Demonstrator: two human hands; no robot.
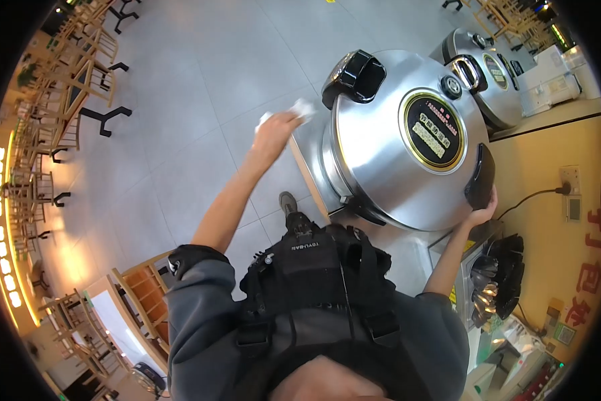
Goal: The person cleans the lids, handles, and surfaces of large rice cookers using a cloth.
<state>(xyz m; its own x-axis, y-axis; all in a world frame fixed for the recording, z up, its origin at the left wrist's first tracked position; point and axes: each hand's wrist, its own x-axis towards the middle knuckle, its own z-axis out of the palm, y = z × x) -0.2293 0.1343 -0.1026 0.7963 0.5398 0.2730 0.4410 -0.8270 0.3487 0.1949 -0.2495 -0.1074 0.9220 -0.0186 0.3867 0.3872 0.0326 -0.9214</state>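
Note:
My left hand (275, 137) is closed on a crumpled white cloth or tissue (304, 109), held out over the floor to the left of a large stainless steel insulated barrel (374, 147). The cloth is slightly blurred. The barrel's domed lid carries a round black and gold label (434, 131), a small vent knob (451, 86) and a black handle (357, 77) at its far left. At the right side, my right hand (484, 211) grips the lower end of another black handle (481, 177). Its fingers are partly hidden behind the barrel.
A second steel barrel (484, 73) stands behind on the counter, near a white box (550, 90). A plug and cable (544, 192) hang on the right wall. Black plastic-like items (504, 271) lie below. Wooden chairs and tables (90, 87) line the left side.

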